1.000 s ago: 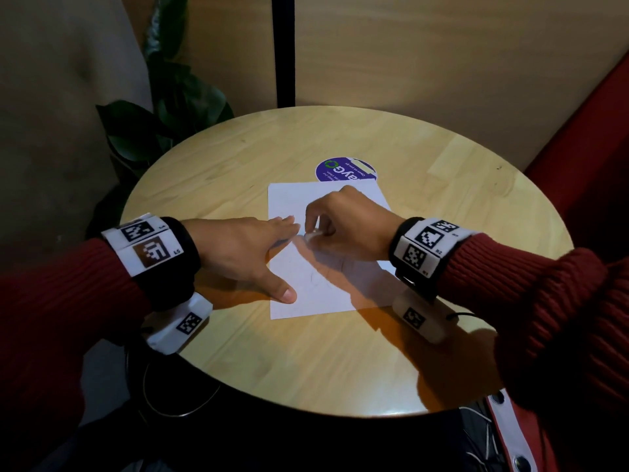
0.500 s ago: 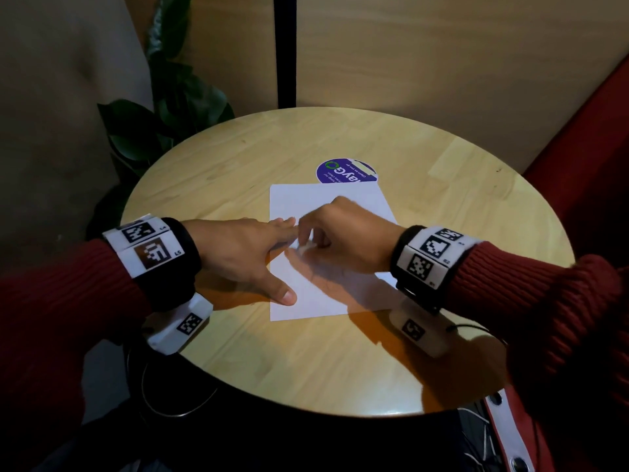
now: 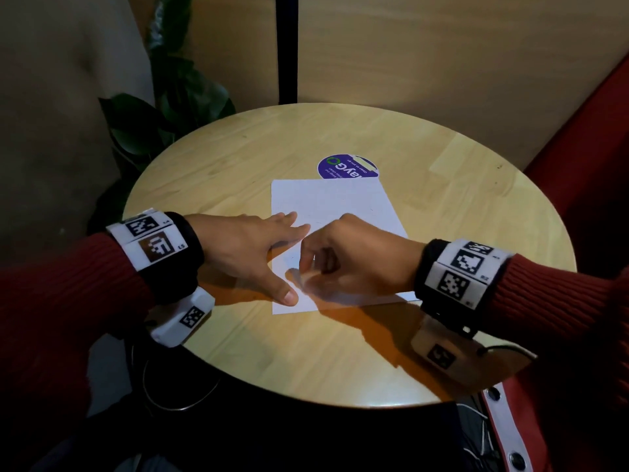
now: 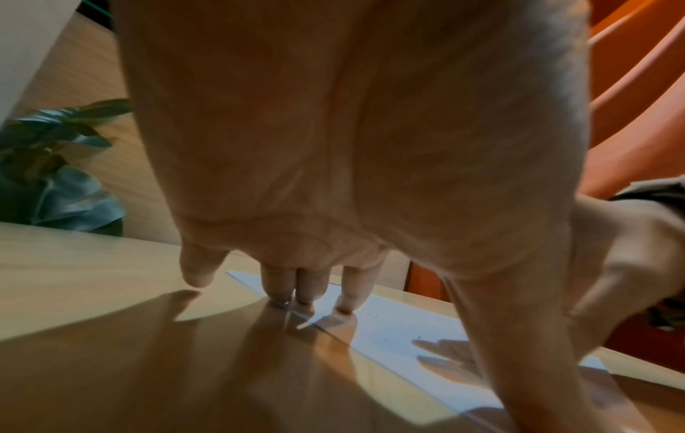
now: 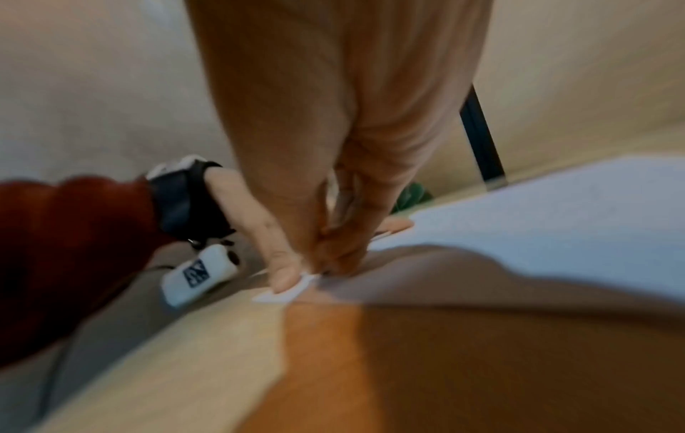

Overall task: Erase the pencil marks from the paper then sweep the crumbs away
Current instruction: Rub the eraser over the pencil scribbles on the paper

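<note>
Right hand: Tightly curled, the right hand [image 3: 354, 264] pinches something small and pale between thumb and fingertips [image 5: 333, 257], pressed to the paper; blur hides whether it is an eraser.
Left hand: the left hand [image 3: 248, 253] lies spread and flat, fingers [image 4: 307, 287] straight, their tips on the sheet's left edge, the thumb at its near-left corner.
Paper: the white paper [image 3: 333, 202] lies flat on the table, mid-top, its far edge just overlapping a sticker; faint marks show near the right hand.
Table: a round pale wooden table [image 3: 238, 158].
Sticker: a purple round sticker [image 3: 340, 166] beyond the sheet.
Surroundings: a green plant [image 3: 170, 107] behind the table's left side; red sleeves [image 3: 68, 284] and marker-tagged wristbands [image 3: 153, 243] on both arms.
</note>
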`<state>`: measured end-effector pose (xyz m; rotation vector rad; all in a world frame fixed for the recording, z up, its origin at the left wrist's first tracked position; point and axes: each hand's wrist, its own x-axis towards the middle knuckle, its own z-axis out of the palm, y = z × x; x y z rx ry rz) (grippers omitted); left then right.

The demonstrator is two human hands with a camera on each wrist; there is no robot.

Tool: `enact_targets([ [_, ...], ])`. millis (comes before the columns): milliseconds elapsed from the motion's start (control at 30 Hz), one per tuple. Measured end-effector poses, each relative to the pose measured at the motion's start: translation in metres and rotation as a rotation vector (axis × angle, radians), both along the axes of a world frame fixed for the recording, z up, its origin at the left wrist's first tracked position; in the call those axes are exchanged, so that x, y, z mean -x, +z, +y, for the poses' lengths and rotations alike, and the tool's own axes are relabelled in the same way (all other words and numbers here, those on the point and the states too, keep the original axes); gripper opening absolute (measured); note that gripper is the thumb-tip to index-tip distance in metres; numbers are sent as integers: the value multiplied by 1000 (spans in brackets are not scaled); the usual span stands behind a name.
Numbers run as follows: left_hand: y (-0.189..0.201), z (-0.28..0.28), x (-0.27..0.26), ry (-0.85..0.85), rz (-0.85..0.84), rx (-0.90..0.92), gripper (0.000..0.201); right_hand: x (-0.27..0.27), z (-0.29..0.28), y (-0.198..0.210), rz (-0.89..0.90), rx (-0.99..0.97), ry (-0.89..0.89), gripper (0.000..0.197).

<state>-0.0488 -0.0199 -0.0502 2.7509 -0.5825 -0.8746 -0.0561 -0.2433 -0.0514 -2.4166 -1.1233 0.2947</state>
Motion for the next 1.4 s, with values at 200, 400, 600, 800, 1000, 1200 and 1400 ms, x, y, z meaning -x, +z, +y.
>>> enact_targets([
  [200, 4, -4, 2, 14, -3, -3, 108, -6, -1, 2, -44, 32, -45, 11],
  [400, 3, -5, 0, 6, -12, -19, 112, -12, -2, 4, -61, 43, -61, 7],
  [600, -2, -3, -2, 23, 3, -21, 126, -3, -8, 3, -43, 28, -7, 11],
  [800, 0, -3, -3, 25, 7, -20, 125, 5, -10, 4, 12, 10, 6, 13],
  [1000, 2, -7, -3, 29, 0, -50, 125, -15, -15, 7, -66, 53, -104, 10],
  [1200, 2, -5, -3, 20, 1, -65, 128, -19, -18, 6, -111, 102, -105, 7],
  [1400, 0, -5, -5, 15, 28, -81, 137, 3, -16, 6, 78, 34, 25, 13],
])
